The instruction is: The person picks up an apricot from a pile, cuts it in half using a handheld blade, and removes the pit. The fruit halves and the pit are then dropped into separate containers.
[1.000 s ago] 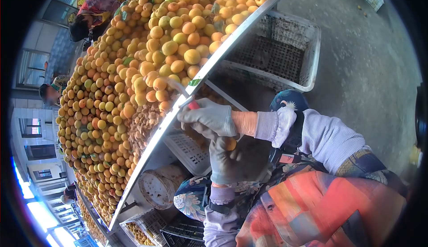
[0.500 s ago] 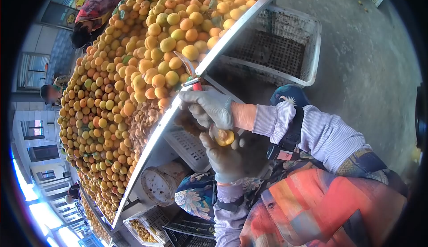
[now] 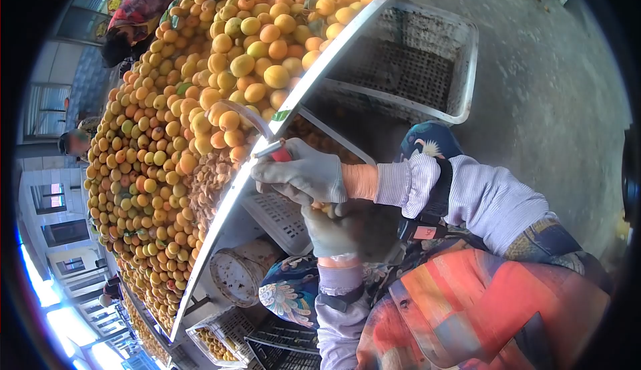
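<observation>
My right hand, in a pale glove, is wrapped round the red handle of a curved knife. The blade points up and left over the table's metal edge, beside the heaped apricots. Just below it, my left hand, also gloved, is closed with its fingers against my right hand. A bit of yellow-orange fruit shows between the two hands; most of it is hidden.
Brown pits lie among the fruit near the edge. A white crate stands at the upper right, another crate under the edge, beside a bucket. A person bends over the far side of the table.
My right hand and the knife have moved left and down, and the blade has tilted further left. My left hand has closed over the cut fruit, which showed clearly before.
</observation>
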Motion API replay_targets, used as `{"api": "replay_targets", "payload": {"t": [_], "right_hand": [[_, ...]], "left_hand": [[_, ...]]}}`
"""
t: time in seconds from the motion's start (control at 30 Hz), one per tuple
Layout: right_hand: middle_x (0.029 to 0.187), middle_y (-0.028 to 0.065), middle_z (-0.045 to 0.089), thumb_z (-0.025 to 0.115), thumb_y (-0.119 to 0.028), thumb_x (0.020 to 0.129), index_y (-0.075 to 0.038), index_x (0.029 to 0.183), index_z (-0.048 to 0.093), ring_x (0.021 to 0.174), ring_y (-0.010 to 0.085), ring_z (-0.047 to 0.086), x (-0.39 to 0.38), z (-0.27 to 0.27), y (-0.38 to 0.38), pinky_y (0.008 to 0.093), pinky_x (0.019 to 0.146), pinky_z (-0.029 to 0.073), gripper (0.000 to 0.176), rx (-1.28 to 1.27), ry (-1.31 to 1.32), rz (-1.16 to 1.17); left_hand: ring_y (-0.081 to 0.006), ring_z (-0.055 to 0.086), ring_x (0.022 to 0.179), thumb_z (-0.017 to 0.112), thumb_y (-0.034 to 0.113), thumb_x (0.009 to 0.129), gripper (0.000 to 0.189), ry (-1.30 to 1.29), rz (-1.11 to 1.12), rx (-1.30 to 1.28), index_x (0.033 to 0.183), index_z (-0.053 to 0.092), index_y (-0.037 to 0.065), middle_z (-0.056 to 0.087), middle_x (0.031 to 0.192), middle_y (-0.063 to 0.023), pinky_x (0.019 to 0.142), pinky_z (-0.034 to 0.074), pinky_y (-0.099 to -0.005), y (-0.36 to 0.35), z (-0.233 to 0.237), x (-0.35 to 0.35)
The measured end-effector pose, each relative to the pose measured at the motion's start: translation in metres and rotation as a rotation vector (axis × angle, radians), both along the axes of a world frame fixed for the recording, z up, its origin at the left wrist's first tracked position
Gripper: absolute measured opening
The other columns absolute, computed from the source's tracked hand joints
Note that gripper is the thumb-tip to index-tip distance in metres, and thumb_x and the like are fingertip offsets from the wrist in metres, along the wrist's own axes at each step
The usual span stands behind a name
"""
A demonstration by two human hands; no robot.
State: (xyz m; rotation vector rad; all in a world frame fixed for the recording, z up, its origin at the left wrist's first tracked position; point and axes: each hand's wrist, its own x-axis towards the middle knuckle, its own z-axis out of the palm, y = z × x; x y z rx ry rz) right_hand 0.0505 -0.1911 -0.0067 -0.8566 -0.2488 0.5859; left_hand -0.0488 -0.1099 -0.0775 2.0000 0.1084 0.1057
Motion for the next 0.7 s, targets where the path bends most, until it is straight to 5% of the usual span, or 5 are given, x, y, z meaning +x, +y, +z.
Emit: {"api": "replay_targets", "payload": {"t": [0.03,0.1,0.3,0.37,0.7], "right_hand": [[0.057,-0.0027,0.051,0.062,-0.024,0.09,-0.005,0.086,0.063,0.044,0.0036,0.043,-0.001,0.002,-0.002,0.0199,0.04,0.036,0.02,0.001,0.003,-0.001],[0.054,-0.003,0.047,0.059,-0.025,0.092,-0.007,0.087,0.06,0.041,0.0048,0.041,0.001,0.009,-0.005,0.0218,0.037,0.034,0.019,0.09,0.122,-0.057],[0.077,-0.0033,0.056,0.058,-0.028,0.092,-0.008,0.094,0.062,0.065,0.0032,0.047,0.009,0.013,-0.018,0.0204,0.054,0.038,0.02,0.12,0.207,-0.086],[0.052,-0.0046,0.042,0.056,-0.026,0.095,-0.011,0.086,0.056,0.038,0.0066,0.037,0.01,0.014,-0.013,0.0225,0.035,0.029,0.018,0.094,0.263,-0.091],[0.057,-0.0047,0.041,0.055,-0.033,0.092,-0.01,0.089,0.053,0.042,0.0083,0.034,0.025,0.02,-0.033,0.0248,0.04,0.028,0.023,0.063,0.269,-0.262]], "left_hand": [[-0.012,0.053,0.067,0.057,0.002,0.08,0.011,0.003,-0.001,0.001,0.085,0.047,0.005,0.054,0.076,0.0006,0.053,0.043,-0.0272,0.003,0.003,0.0],[-0.0169,0.058,0.074,0.06,0.007,0.081,0.014,0.264,0.019,-1.572,0.091,0.054,0.0,0.062,0.083,-0.0033,0.059,0.047,-0.0316,0.006,0.016,0.004],[-0.0233,0.06,0.096,0.055,0.031,0.094,0.025,0.322,0.255,-1.637,0.1,0.064,0.008,0.065,0.098,-0.0069,0.092,0.045,-0.0406,0.002,0.035,0.014],[-0.0221,0.06,0.098,0.056,0.026,0.094,0.021,0.264,0.218,-1.388,0.101,0.064,0.008,0.065,0.099,-0.0069,0.093,0.043,-0.043,0.012,0.017,0.01],[-0.0148,0.058,0.083,0.065,0.011,0.088,0.039,0.062,0.294,-1.25,0.125,0.053,0.008,0.063,0.103,-0.0068,0.077,0.049,-0.0326,0.058,0.027,0.02]]}}
